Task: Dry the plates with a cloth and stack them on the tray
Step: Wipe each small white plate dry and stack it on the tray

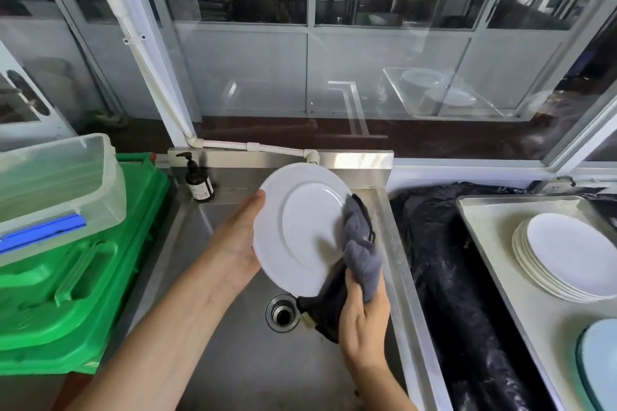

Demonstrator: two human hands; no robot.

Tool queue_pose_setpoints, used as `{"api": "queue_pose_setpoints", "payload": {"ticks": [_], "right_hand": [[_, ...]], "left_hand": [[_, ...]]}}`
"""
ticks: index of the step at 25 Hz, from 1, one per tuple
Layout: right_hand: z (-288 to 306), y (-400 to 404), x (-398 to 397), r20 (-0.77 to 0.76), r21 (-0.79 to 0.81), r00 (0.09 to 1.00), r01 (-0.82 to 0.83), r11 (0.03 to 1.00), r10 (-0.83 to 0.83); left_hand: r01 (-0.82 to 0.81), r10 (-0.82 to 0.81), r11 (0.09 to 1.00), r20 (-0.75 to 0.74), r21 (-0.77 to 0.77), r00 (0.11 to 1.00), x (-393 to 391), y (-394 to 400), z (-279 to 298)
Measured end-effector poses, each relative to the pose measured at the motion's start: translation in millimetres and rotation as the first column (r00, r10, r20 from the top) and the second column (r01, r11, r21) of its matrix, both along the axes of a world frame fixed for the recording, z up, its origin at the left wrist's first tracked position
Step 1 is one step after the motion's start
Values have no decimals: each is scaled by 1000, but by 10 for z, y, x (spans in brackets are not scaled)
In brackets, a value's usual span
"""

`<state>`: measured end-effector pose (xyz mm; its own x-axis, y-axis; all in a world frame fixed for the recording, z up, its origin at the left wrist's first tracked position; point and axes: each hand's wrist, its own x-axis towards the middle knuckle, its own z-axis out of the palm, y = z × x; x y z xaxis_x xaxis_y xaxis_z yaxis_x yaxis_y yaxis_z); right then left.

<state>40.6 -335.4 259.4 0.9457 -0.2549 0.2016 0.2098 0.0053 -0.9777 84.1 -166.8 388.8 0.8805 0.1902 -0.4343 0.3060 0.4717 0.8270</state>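
A white plate (300, 227) is held tilted above the steel sink (233, 360), just past centre toward 12 o'clock; the left hand (238, 243) cups its rim from 9 o'clock, thumb curled over the upper edge, palm behind the plate; the right hand (364, 314) at 5 o'clock clutches a grey cloth (362, 250), fingers wrapped round the bunched fabric, which presses against the plate's rim at 3 o'clock; a darker part of the cloth hangs below the plate, over the drain (282, 312). At 3 o'clock, well apart from the sink, a metal tray (494, 210) rests on black plastic sheeting (440, 260) and carries a stack of white plates (567, 257); a pale blue plate (601, 360) lies on the same tray toward 4 o'clock. A brown pump bottle (198, 180) stands on the sink's ledge at 11 o'clock; green crates (76, 277) sit at 9 o'clock with a clear plastic tub (56, 183) on top.
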Motion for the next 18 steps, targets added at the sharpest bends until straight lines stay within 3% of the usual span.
{"api": "queue_pose_setpoints", "payload": {"ticks": [4,6,9,12,15,18], "right_hand": [[183,-151,405,-63,-48,998,26,999,-29],[345,-175,587,7,-157,999,-31,987,33],[585,-92,791,191,-434,958,-114,893,215],[539,76,655,295,-587,877,-147,796,380],[303,232,268,295,-649,802,-231,725,519],[395,292,414,210,-568,888,-230,790,409]], "left_hand": [[113,-114,992,12,63,993,-57,77,-26],[117,-117,991,2,65,993,-69,65,-49],[-7,7,999,-16,48,1000,-49,13,-42],[-205,208,974,-29,93,978,31,17,-26],[-333,339,935,-31,122,940,100,83,-16],[-277,281,955,-23,101,959,80,79,-83]]}}
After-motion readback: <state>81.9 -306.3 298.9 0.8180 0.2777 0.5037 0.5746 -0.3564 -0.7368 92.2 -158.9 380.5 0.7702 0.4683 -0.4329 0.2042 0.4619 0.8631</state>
